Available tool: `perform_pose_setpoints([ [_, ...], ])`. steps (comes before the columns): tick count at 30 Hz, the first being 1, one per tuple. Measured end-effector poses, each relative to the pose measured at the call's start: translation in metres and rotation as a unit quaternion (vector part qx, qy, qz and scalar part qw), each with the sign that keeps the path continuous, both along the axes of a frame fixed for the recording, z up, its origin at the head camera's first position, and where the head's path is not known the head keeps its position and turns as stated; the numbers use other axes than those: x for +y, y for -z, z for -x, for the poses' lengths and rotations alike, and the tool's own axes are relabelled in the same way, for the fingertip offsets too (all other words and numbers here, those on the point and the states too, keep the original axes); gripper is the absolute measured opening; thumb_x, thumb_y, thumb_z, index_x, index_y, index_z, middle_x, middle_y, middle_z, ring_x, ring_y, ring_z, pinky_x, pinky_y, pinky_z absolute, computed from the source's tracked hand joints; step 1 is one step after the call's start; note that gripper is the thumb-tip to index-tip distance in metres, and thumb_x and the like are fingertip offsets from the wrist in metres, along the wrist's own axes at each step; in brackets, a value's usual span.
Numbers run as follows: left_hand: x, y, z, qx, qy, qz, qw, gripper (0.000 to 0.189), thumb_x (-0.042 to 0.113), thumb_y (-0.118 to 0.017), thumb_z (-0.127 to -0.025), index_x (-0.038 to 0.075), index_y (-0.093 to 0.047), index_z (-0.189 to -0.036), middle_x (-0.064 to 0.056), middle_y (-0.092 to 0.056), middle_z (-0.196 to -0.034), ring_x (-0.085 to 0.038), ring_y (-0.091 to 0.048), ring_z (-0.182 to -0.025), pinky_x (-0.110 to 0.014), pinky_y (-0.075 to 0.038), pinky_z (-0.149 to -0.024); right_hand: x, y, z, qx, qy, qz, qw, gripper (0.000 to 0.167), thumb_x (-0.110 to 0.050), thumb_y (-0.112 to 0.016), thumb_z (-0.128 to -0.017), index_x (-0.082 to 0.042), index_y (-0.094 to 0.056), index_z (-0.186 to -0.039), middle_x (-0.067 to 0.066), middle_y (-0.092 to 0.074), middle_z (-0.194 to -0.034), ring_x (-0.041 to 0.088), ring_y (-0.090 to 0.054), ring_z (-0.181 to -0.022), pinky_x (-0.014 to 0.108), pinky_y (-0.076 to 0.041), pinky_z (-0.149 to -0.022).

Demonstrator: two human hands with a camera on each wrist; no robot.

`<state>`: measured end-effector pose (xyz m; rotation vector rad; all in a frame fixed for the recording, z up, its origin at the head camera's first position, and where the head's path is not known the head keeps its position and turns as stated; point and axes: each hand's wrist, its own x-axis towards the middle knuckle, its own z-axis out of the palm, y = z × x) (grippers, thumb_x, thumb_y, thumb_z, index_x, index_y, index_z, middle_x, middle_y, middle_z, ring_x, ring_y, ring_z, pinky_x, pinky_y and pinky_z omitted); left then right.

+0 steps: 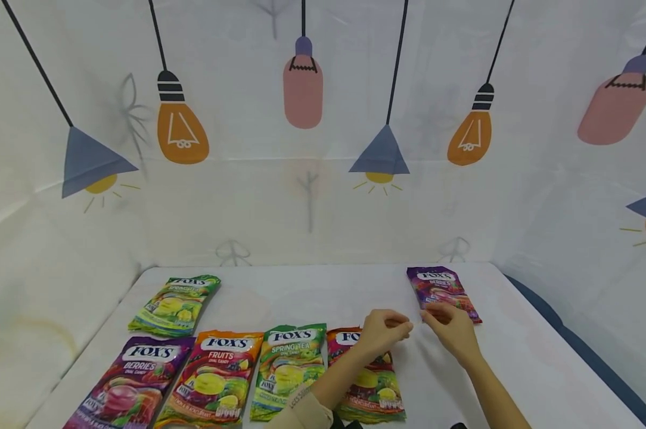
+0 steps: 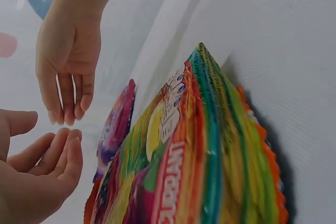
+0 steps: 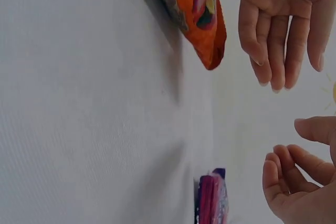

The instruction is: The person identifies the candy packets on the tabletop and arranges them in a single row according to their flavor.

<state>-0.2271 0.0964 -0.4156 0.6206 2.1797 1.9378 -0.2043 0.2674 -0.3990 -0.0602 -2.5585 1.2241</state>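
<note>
White walls, printed with lamps and bulbs, filled the upper frame behind our table. Right of centre in the lower half, we held our left hand and right hand raised, fingertips facing and just apart. We saw both sets of fingers relaxed and slightly curved, gripping nothing. Our right hand overlapped the right purple bag in the head view, at right below the middle; our right wrist view showed that bag near the bottom, apart from the hand. Our left forearm, in a pale sleeve, crossed over the red bag, lower right of centre. Leftwards from it along the bottom, we had the lower green bag, the orange bag and, at lower left, the left purple bag. Above these, at left, we saw the upper green bag.
</note>
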Motion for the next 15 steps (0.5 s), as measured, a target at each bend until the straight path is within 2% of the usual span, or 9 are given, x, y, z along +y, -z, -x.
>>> perform_pose_setpoints([
  [6,-0.022,-0.001,-0.008,0.008,0.014,0.001,0.9999,0.025,0.019,-0.063,-0.089,-0.003,-0.069,-0.1,-0.009,-0.071,-0.084,-0.007,-0.064,-0.07,-0.02,-0.051,-0.062,-0.018,-0.002,-0.006,0.021,-0.032,0.006,0.9993,0.026,-0.012,-0.067,-0.087,0.007,-0.066,-0.105,0.016,-0.069,-0.095,0.021,-0.065,-0.085,0.015,-0.049,-0.073],
  [10,-0.031,0.0,-0.012,0.014,0.015,0.002,0.9998,0.023,0.016,-0.062,-0.09,-0.003,-0.069,-0.101,-0.013,-0.07,-0.086,-0.015,-0.066,-0.073,-0.021,-0.051,-0.063,-0.024,-0.001,-0.008,0.026,-0.045,0.012,0.9986,0.026,-0.012,-0.067,-0.086,0.007,-0.066,-0.104,0.015,-0.069,-0.094,0.018,-0.065,-0.083,0.016,-0.049,-0.072],
  [15,-0.041,0.0,-0.017,-0.006,0.014,-0.007,0.9999,0.021,0.014,-0.06,-0.091,-0.002,-0.068,-0.102,-0.013,-0.07,-0.09,-0.022,-0.067,-0.079,-0.023,-0.052,-0.065,-0.03,0.001,-0.01,0.017,-0.055,0.022,0.9981,0.028,-0.014,-0.067,-0.087,0.006,-0.066,-0.106,0.012,-0.069,-0.094,0.013,-0.065,-0.081,0.016,-0.049,-0.072],
])
